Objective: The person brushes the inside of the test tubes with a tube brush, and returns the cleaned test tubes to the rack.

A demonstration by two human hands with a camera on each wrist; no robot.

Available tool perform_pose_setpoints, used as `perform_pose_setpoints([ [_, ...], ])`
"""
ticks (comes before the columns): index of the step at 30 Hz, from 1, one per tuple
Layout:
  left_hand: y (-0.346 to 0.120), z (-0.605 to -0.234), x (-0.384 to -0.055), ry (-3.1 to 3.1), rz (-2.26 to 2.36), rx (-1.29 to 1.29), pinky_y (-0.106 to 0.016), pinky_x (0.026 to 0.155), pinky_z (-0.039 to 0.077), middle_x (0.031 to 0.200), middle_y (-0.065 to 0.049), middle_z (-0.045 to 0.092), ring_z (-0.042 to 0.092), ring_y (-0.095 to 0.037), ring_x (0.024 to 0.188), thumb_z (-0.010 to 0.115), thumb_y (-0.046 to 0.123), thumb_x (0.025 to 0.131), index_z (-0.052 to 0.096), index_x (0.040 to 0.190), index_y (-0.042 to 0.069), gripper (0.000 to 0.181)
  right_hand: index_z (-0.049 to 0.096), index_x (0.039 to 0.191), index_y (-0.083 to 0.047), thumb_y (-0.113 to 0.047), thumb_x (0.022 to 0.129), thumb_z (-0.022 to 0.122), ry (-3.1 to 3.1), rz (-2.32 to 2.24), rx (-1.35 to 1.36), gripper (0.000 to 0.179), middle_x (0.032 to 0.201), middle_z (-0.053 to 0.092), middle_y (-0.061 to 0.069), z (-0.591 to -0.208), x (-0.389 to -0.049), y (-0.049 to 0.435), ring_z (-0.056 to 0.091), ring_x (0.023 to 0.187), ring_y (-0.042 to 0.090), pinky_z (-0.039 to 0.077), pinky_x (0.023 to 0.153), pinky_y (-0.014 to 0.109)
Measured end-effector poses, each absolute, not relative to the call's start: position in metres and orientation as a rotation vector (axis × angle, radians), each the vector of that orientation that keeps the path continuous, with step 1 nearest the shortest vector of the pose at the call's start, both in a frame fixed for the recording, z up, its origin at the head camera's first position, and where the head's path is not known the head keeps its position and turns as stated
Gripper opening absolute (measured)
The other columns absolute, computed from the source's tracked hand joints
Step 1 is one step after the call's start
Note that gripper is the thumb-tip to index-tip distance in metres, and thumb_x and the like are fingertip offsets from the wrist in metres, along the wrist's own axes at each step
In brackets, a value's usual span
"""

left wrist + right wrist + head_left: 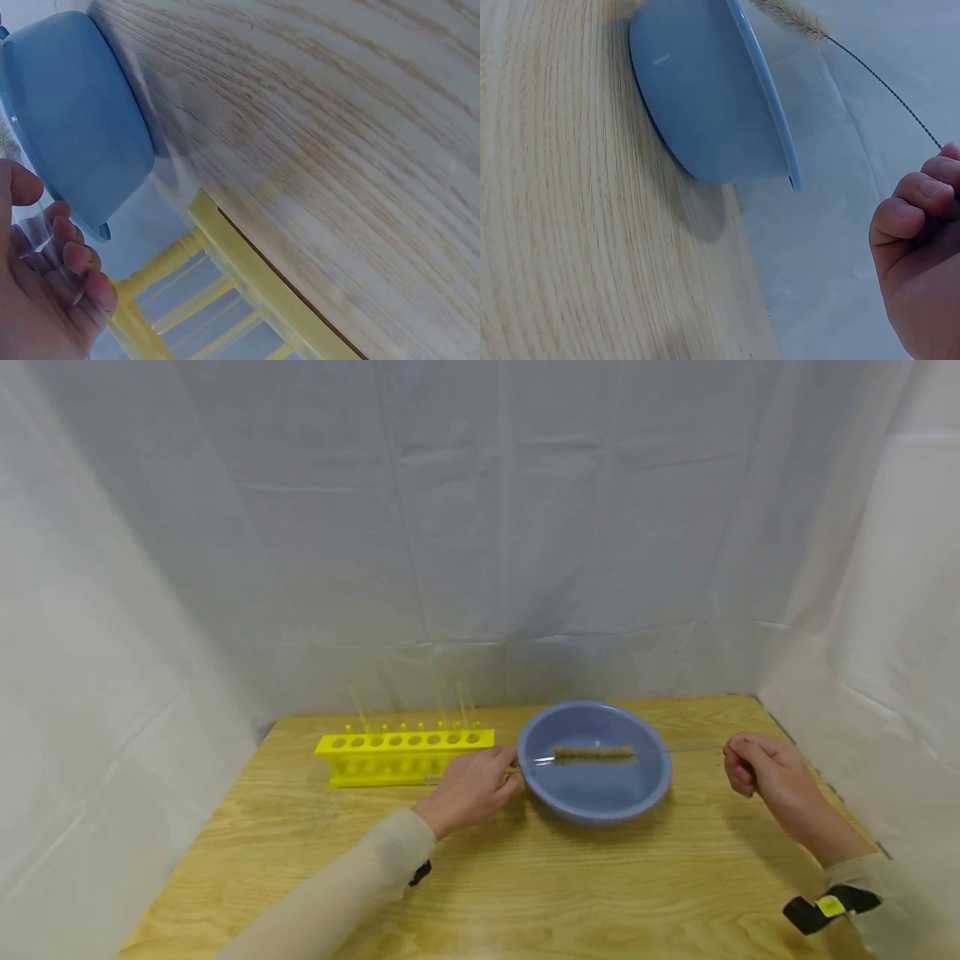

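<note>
My left hand [472,783] grips a clear glass test tube [542,762] at the near left rim of a blue basin [592,817]. In the left wrist view its fingers curl round the glass [66,281]. To the right of the basin, my right hand [772,777] pinches the twisted wire handle of a test tube brush [596,754]. The brush's tan bristles lie level over the basin, and their left end is right at the tube's mouth. From the right wrist view, the brush wire [885,86] bends slightly between bristles and fingers.
Behind my left hand stands a yellow test tube rack [405,742] with several thin glass tubes [360,708] upright in it. Everything rests on a wood-grain table [570,893]. White sheeting [465,527] hangs at the back and both sides.
</note>
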State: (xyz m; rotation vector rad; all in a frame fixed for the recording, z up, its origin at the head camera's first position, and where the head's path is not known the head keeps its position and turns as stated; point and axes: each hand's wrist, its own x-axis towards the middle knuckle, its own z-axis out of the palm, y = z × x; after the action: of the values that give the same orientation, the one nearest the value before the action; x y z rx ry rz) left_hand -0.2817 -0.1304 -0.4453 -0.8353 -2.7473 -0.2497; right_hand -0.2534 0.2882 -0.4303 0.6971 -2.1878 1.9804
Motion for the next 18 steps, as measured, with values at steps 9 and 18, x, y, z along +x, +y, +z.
perform_pose_setpoints([
  [9,-0.132,-0.447,-0.283,-2.719,-0.235,-0.826,-0.03,0.067,0.054,0.111,0.002,0.071,0.068,-0.013,0.089,0.052,0.029,0.098,0.067,0.117,0.017,0.026,0.038,0.079,0.006,-0.019,0.112,0.031,-2.333,1.878,0.788,0.042,0.065,0.033,0.011,-0.423,-0.255,0.291,0.029,0.054,0.031,0.031,0.049,0.038],
  [18,-0.135,-0.447,-0.285,-2.699,-0.23,-0.826,-0.029,0.065,0.053,0.107,0.0,0.071,0.067,-0.014,0.085,0.056,0.026,0.097,0.067,0.113,0.015,0.023,0.038,0.074,0.0,-0.02,0.112,0.031,-2.476,1.696,0.822,0.044,0.061,0.034,0.011,-0.419,-0.253,0.295,0.033,0.05,0.029,0.036,0.05,0.037],
])
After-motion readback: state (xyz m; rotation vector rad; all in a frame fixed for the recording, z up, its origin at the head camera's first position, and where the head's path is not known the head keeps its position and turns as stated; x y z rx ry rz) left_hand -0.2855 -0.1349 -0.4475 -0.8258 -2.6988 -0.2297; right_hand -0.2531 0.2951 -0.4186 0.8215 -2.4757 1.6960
